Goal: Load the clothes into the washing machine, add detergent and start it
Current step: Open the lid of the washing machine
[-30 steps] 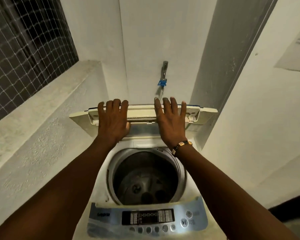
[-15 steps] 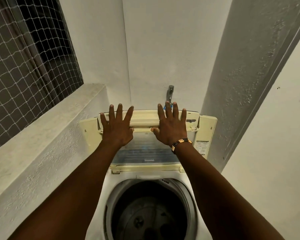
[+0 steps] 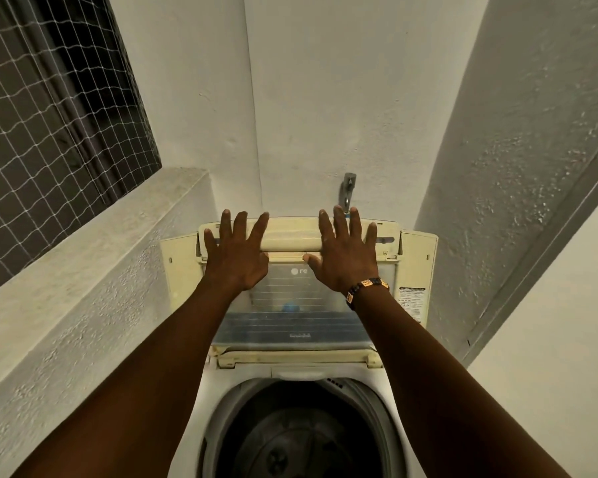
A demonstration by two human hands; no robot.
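So far only the opening step looks done: the lid [image 3: 297, 298] stands folded up at 12 o'clock, left hand [image 3: 237, 258] and right hand [image 3: 346, 258] pressed flat with fingers spread, drum [image 3: 290, 432] at 6 o'clock bare, clothes and detergent unseen.

**Yellowed plastic, rough plaster, dull metal**

Aged cream plastic, smooth and faintly glossy, on the raised lid [image 3: 292, 236]; clear ribbed plastic in its window panel [image 3: 290, 305]. White glossy plastic around the washing machine [image 3: 290, 374] opening, dark metal in the drum [image 3: 290, 450]. Coarse matt plaster on the left ledge [image 3: 83, 270] and right wall [image 3: 497, 167]. Dull metal tap [image 3: 348, 188]. Thin cord netting [image 3: 49, 115] far left.
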